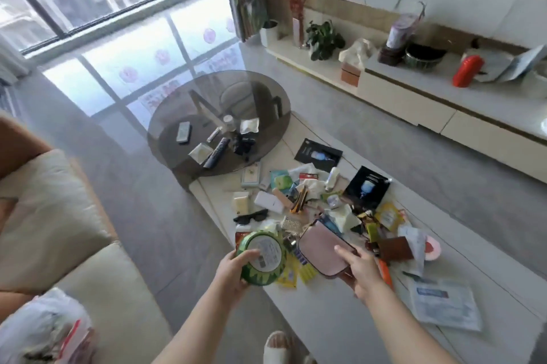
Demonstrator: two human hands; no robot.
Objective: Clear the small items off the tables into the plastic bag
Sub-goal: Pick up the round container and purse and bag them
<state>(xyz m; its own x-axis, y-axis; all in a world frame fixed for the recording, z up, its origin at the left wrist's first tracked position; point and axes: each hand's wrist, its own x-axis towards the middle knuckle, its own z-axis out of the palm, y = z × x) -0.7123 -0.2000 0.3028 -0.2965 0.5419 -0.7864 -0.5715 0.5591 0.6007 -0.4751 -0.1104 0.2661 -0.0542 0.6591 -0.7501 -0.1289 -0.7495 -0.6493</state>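
Left hand (233, 270) grips green round tin (262, 257); right hand (362, 270) grips pink pouch (324, 251), both lifted off the pile, probably bound for the plastic bag (50, 331) on the sofa (97, 269) at near left. Beyond: cluttered white table (340, 319), sunglasses (251, 216), then glass round table (219, 123) with a remote control (217, 153).

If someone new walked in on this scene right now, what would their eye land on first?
Most likely the two hands low in the middle: the left hand grips a round green tin, and the right hand holds a pink pouch. Just beyond them a heap of packets, sunglasses and sachets covers the white table. The plastic bag sits on the sofa at lower left.
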